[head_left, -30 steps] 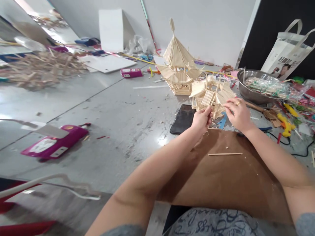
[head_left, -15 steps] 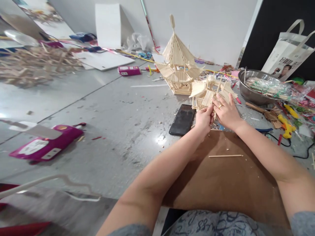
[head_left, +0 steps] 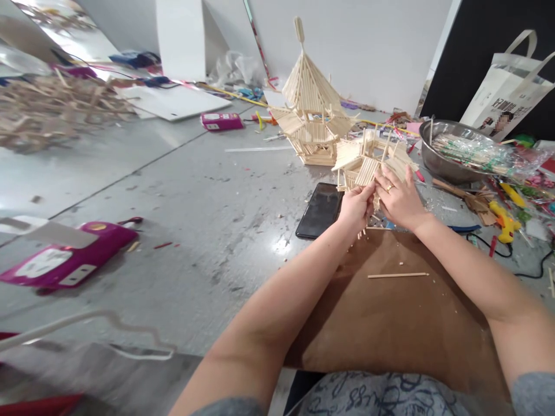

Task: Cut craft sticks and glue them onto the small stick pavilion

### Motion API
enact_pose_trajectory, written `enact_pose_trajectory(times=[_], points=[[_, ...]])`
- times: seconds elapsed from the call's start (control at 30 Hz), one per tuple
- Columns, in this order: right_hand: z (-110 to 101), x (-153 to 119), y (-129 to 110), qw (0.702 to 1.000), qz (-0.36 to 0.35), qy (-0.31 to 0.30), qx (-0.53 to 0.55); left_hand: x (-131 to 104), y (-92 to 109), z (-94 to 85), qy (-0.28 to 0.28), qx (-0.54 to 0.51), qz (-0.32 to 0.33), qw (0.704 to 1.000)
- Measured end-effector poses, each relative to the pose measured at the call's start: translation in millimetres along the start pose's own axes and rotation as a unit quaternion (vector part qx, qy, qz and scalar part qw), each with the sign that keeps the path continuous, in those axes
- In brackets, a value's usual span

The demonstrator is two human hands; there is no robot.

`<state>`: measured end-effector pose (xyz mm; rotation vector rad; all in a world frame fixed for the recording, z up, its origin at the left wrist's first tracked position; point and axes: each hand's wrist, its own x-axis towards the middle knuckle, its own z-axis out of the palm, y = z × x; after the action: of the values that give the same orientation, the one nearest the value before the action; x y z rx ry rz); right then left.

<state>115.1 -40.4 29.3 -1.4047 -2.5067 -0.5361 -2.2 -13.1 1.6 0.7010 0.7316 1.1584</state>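
Note:
A small pavilion model (head_left: 368, 170) built of thin wooden sticks, with slanted roof panels, stands in front of me. My left hand (head_left: 356, 207) is closed at its near edge, fingers pinched together on the roof's lower part. My right hand (head_left: 399, 198), with a ring on one finger, lies over the right roof panels, its fingers stretched out and spread. The fingertips of both hands meet near the front panel. What is between the left fingertips is mostly hidden. Behind stands a taller stick pagoda (head_left: 313, 110) with a pointed roof. A loose stick (head_left: 398, 275) lies on the brown board (head_left: 403, 323).
A black phone (head_left: 318, 212) lies left of the model. On the right are a metal bowl (head_left: 437, 162) with bagged sticks, a yellow glue gun (head_left: 504, 222) and a white bag (head_left: 498, 95). Purple power strips (head_left: 71, 254) and a stick pile (head_left: 60, 110) are on the left.
The view has turned slightly right, so things at the left have slid left in the picture. Both hands stay at the model with nearly the same hold.

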Motion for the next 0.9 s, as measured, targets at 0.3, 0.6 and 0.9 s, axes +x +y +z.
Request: enact_pose_trajectory(times=[0.3,0.6,0.9], points=[[-1.9,-0.8,-0.8,1.000,-0.005,-0.006,-0.011,-0.2,2.0,-2.3,-0.002,0.040,0.020,0.999],[-0.5,-1.1,0.5,1.000,-0.004,-0.006,0.000,4.4,1.7,-7.4,-0.028,0.054,0.030,0.998],[-2.6,-1.9,0.2,1.000,-0.006,-0.018,-0.010,4.9,2.1,-9.9,-0.049,0.039,0.019,0.998]])
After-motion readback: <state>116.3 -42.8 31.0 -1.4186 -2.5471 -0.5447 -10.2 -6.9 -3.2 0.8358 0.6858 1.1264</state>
